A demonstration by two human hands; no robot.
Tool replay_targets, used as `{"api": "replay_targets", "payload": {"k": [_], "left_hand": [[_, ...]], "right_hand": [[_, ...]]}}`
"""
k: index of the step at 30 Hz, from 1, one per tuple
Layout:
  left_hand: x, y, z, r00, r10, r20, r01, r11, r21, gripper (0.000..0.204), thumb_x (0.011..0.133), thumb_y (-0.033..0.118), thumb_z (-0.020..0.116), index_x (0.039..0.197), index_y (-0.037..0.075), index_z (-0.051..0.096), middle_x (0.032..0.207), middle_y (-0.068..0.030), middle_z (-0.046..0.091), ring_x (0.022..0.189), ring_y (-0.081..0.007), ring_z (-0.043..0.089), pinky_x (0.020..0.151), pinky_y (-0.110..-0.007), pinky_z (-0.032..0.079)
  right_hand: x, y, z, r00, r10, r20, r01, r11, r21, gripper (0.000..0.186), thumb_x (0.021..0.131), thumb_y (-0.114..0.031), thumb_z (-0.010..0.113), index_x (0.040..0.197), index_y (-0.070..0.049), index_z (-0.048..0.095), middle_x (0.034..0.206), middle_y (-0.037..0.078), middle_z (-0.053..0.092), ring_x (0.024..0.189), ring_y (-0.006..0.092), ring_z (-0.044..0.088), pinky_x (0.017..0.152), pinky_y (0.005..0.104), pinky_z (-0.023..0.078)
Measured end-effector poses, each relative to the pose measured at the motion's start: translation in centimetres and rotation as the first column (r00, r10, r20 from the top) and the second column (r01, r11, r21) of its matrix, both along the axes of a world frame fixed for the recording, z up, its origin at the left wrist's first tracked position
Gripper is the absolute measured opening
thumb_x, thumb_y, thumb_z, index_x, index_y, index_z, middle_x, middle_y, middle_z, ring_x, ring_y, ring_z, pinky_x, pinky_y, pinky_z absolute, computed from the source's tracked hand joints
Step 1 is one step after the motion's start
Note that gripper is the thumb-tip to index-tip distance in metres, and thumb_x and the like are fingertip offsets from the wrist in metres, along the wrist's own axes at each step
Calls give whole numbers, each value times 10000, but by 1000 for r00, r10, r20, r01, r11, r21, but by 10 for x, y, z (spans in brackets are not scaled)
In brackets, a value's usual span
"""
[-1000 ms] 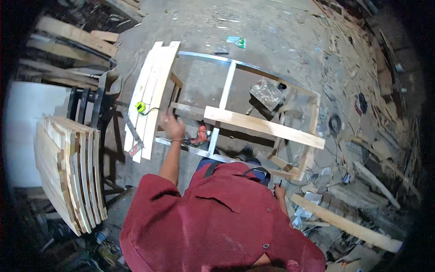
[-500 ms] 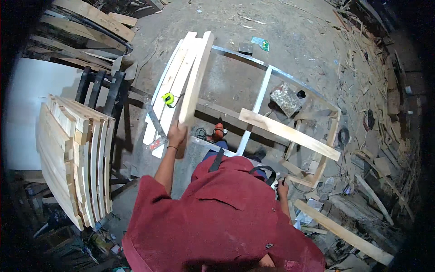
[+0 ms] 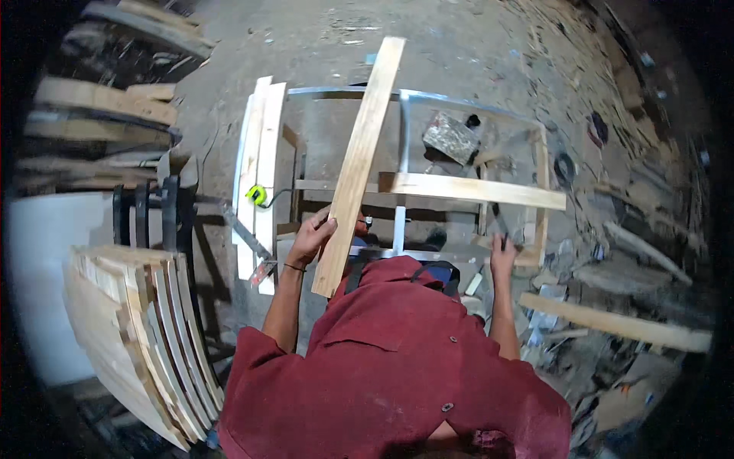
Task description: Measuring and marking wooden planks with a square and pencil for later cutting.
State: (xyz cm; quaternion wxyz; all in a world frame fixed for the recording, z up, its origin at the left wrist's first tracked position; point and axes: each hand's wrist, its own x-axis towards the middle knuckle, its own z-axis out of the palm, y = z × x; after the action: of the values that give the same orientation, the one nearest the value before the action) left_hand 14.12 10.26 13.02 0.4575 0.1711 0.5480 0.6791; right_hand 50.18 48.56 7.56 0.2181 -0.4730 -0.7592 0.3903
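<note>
My left hand [image 3: 310, 237] grips a long wooden board [image 3: 361, 164] near its lower end, tilting it over the metal frame [image 3: 404, 138]. At the frame's right side, my right hand [image 3: 502, 256] is closed around a thin dark stick-like tool [image 3: 498, 217], its kind unclear. Between the hands, another board [image 3: 482, 189] lies across the frame's crossbar. Several pale boards [image 3: 269, 153] rest side by side on the left end, with a yellow-green tape measure [image 3: 257, 194] and a metal square [image 3: 248, 236] on top.
A stack of wooden panels [image 3: 126, 336] leans at the left, next to black uprights [image 3: 168, 214]. A grey block [image 3: 451, 138] sits inside the frame's right half. One loose board [image 3: 615, 321] lies at the lower right, among wood scraps [image 3: 642, 249].
The left hand has lifted the board off the pale ones and swung it right over the frame. My right hand has moved forward from beside my body, carrying the dark tool.
</note>
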Motion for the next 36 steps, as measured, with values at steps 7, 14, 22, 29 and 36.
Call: {"api": "replay_targets", "payload": {"k": [7, 14, 22, 29, 36], "left_hand": [[27, 102, 26, 923, -378, -75, 380, 925, 16, 552, 1013, 131, 625, 1507, -23, 435, 1443, -101, 560, 1338, -179, 492, 1132, -329, 377], [66, 168, -19, 619, -732, -283, 663, 681, -310, 529, 967, 220, 706, 1423, 15, 533, 1343, -128, 620, 1255, -206, 565, 1060, -337, 452], [25, 132, -116, 861, -501, -89, 326, 677, -659, 497, 878, 259, 822, 1254, -3, 629, 1018, -89, 725, 830, -128, 665, 739, -288, 540], [68, 157, -202, 801, 327, -502, -553, 724, -413, 568, 930, 285, 773, 1351, -21, 546, 1060, -95, 693, 919, -155, 652, 775, -305, 534], [78, 170, -188, 811, 442, -383, -572, 735, -364, 505, 989, 168, 681, 1423, -3, 489, 1096, -75, 670, 849, -155, 621, 662, -302, 524]], "right_hand": [[-89, 23, 103, 880, -276, -386, -11, 800, -599, 464, 1034, -470, 545, 1197, -52, 663, 785, -11, 640, 529, 45, 392, 452, 215, 282], [-14, 50, 42, 586, -730, -352, 317, 606, -729, 327, 939, -448, 727, 957, -134, 637, 633, -73, 433, 480, 42, 345, 428, 229, 235], [35, 95, -70, 635, -762, -127, 366, 441, -819, 326, 1010, -440, 611, 1062, -119, 595, 649, -17, 483, 432, 86, 360, 380, 233, 284], [101, 185, -99, 937, -334, -108, 298, 920, -256, 201, 932, -179, 600, 937, 3, 686, 789, 178, 721, 640, 293, 685, 591, 431, 532], [205, 351, -112, 881, -389, 268, 404, 915, 2, 324, 928, -235, 579, 1108, 25, 652, 848, 204, 676, 784, 357, 651, 681, 463, 502]]}}
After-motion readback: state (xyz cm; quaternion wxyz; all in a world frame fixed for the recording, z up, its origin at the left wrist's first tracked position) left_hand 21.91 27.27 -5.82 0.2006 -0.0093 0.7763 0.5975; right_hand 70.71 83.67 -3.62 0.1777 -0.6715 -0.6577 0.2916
